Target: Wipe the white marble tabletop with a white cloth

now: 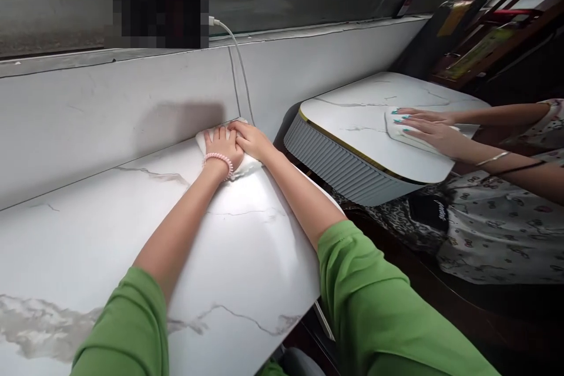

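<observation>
A white cloth (250,168) lies bunched on the white marbled table (247,247), close to the wall at the table's far right end. My left hand (222,147), with a pink coiled band at the wrist, presses flat on the cloth with fingers spread. Beside it, my right hand (253,141) rests on the cloth's upper right part. Its visible fingers point left, stretched out and slightly apart, touching or nearly touching my left hand. Neither hand visibly grips the cloth. Part of the cloth is hidden under both hands.
A second marbled table (348,111) with a ribbed side stands to the right, across a gap. Another person's hands (425,126) press a white cloth (409,134) on it. A white cable (242,64) hangs down the wall from a blurred-out dark object (158,12) on the sill.
</observation>
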A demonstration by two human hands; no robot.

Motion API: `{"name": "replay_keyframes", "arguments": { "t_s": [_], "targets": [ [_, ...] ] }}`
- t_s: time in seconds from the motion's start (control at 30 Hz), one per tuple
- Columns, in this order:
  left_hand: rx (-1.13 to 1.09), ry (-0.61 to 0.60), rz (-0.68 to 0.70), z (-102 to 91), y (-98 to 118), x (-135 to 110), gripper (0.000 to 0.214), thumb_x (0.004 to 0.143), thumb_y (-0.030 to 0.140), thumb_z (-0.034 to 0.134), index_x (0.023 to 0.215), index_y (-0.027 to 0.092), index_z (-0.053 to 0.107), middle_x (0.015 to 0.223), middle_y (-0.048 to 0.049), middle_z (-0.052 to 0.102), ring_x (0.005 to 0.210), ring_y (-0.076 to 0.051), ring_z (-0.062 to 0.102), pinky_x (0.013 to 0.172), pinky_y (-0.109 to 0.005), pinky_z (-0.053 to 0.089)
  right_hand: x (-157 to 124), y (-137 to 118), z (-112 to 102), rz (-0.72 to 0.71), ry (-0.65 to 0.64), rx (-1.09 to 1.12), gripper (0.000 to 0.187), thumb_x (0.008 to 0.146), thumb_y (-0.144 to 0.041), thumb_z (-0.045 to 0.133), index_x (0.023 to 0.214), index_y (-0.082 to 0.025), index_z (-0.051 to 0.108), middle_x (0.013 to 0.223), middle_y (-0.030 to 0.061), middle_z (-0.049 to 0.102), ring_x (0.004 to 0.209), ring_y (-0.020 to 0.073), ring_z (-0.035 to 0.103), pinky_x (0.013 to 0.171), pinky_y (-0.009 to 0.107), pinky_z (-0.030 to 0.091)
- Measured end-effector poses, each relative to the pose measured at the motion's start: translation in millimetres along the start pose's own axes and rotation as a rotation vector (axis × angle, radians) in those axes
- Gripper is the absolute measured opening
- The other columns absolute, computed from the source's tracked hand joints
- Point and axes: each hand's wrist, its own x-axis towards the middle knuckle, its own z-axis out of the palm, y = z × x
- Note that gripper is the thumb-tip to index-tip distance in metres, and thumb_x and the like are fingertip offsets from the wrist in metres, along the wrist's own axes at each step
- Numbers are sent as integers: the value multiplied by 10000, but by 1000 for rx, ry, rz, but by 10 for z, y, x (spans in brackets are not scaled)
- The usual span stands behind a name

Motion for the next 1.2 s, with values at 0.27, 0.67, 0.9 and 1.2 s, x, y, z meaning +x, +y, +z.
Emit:
{"name": "replay_keyframes", "arguments": {
  "t_s": [0.27, 0.67, 0.9, 1.2],
  "targets": [
    [2, 35, 12, 44, -61, 93, 535, 938, 274, 247, 1437, 146, 391, 1508, -127, 364, 1414, -255, 277, 1177, -504, 100, 68, 74, 31, 13, -17, -32, 409, 773, -167, 379, 1134, -165, 572, 1168, 107, 651, 1101, 280, 575, 975, 449, 446],
    [17, 8, 35, -4, 290, -679, 589, 942, 305, 279, 1485, 77, 286, 1536, -171, 300, 1428, -297, 242, 1172, -533, 88, -690, -204, -147, -48, -17, 93, 440, 803, -227, 422, 1222, -228, 558, 1322, 67, 591, 1266, 265, 499, 1099, 513, 355],
    [24, -45, 86, -151, 753, -1499, 594, 939, 290, 326, 1455, -5, 315, 1526, -236, 282, 1421, -370, 228, 1160, -572, 122, -1521, -641, -455, -90, -6, 136, 450, 813, -197, 426, 1235, -255, 571, 1335, 53, 587, 1277, 252, 502, 1113, 516, 351],
    [-8, -137, 143, -272, 949, -2242, 618, 910, 301, 351, 1470, 42, 330, 1526, -200, 308, 1429, -383, 210, 1152, -609, 167, -2229, -1221, -606, -18, -25, 101, 478, 803, -209, 405, 1259, -283, 528, 1368, 68, 559, 1309, 261, 477, 1135, 550, 324]
  ]
}}
